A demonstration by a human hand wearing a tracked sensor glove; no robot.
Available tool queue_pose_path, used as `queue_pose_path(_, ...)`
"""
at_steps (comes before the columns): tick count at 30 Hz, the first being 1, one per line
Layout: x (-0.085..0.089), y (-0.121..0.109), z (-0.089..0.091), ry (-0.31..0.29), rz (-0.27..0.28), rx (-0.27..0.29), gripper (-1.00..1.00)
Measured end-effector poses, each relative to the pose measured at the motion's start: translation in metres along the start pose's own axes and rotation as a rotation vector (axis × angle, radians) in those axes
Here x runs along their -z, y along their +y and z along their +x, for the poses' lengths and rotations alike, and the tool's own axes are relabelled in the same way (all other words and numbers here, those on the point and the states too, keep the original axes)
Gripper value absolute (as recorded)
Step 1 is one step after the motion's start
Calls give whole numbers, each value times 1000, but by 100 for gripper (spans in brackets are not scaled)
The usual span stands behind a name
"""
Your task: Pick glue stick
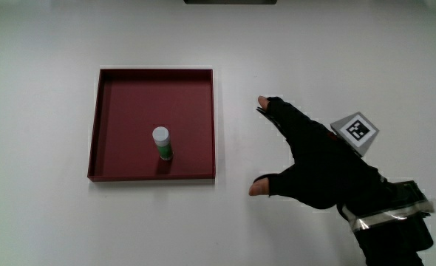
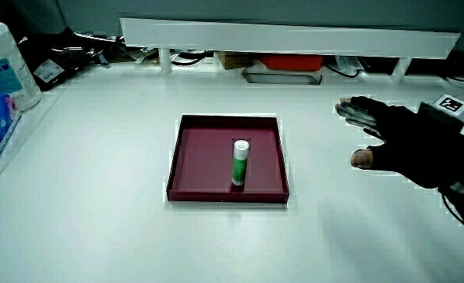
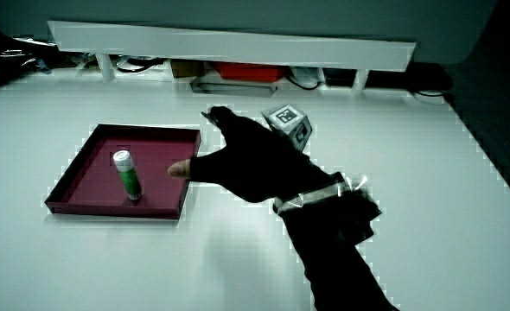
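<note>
Inside a dark red square tray [image 1: 156, 72] on the white table [image 1: 41, 222] stood the glue stick [image 1: 161, 142]. It was upright, its long axis vertical: white cap pointing up, green body below, base on the tray floor. It stood about midway between the tray's side walls, a little nearer to the wall closest to the person than to the farthest wall, and it touched no wall. Both side views showed the same stance, cap uppermost [image 2: 241, 163] [image 3: 126, 173].

Beside the tray, over bare table, hovered the gloved hand [image 1: 314, 162], palm down and holding nothing. Its fingers [image 1: 271, 106] were spread and relaxed, the thumb [image 1: 261, 188] splayed well apart from the rest and nearer to the person. Both reached toward the tray, but in the main view a strip of table separated them from the tray's nearest wall. The glue stick lay well apart from the fingertips, with that wall and a stretch of tray floor between them. The patterned cube [image 1: 357, 131] sat on the back of the hand.

A low white partition [image 2: 287, 35] ran along the table edge farthest from the person.
</note>
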Motion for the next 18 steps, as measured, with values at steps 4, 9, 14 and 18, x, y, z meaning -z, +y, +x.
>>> queue_pose_path(4, 8, 12, 2, 27, -20, 37, 0)
queue_pose_path(9, 20, 27, 2, 46, -36, 55, 0)
queue_pose_path(14, 33, 45, 7, 68, -49, 44, 0)
queue_pose_path(18, 46, 60, 8, 131, -76, 26, 0)
